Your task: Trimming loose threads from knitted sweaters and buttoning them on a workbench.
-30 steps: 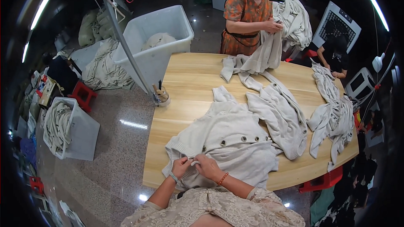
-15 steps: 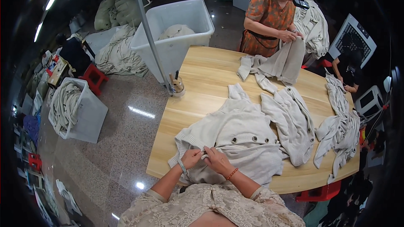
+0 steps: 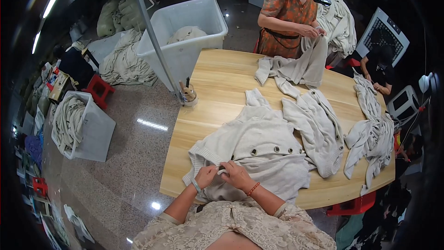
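Observation:
A cream knitted cardigan (image 3: 245, 132) with dark round buttons (image 3: 276, 149) and ribbed edges lies spread in front of me at the near side of the table. My left hand (image 3: 206, 176) is closed in a pinch on the cardigan's near left edge. Close beside it, my right hand (image 3: 235, 176) has its fingers curled on the same edge, with a small fold of knit between the two hands. What the fingertips hold within that fold is partly hidden.
On the wooden table (image 3: 185, 134) lie a second cream cardigan (image 3: 314, 132) and a heap of knitwear (image 3: 370, 139) to the right. A cup of tools (image 3: 188, 98) stands at the left edge near a metal pole (image 3: 155, 37). Across the table a co-worker (image 3: 286, 14) handles another garment.
The whole view has shifted slightly. My hands stay at the cardigan's edge, with a small change in how the fingers lie. The co-worker's hands have moved a little on their garment.

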The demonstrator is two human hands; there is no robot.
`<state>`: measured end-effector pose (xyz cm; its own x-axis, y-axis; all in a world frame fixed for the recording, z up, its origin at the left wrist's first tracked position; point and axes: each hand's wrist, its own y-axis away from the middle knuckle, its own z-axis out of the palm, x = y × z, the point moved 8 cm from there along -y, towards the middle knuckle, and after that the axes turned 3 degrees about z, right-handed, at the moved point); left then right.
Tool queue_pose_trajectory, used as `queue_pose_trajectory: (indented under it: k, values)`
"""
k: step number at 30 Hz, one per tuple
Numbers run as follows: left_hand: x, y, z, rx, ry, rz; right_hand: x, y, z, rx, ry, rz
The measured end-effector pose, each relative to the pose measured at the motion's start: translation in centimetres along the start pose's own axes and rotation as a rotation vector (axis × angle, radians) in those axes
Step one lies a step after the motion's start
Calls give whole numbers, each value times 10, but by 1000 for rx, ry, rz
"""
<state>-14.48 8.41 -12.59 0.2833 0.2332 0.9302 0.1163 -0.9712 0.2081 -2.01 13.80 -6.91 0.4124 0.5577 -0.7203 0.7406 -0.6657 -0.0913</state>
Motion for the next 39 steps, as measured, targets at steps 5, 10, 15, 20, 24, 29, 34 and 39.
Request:
queue_pose_trajectory:
  k: [5, 10, 15, 20, 24, 29, 34, 39]
  values:
    - [39, 22, -8, 284, 220, 235, 13, -8, -6, 36, -117, 69]
    - [58, 23, -13, 294, -166, 340, 9, -15, -4, -73, -174, 42]
    - [52, 28, -14, 346, -176, 359, 9, -12, 9, -189, -179, 45]
    - [26, 24, -16, 360, -151, 221, 15, -2, 15, -111, -293, 38]
    - [28, 12, -17, 321, -147, 208, 31, -2, 18, 111, -291, 70]
    - [15, 6, -14, 219, 38, 108, 22, -4, -2, 164, -313, 32]
    - [-9, 7, -7, 133, 322, 1, 19, -3, -7, 57, -377, 21]
    - [-14, 11, -4, 81, 463, -44, 10, -1, -6, -159, -409, 9]
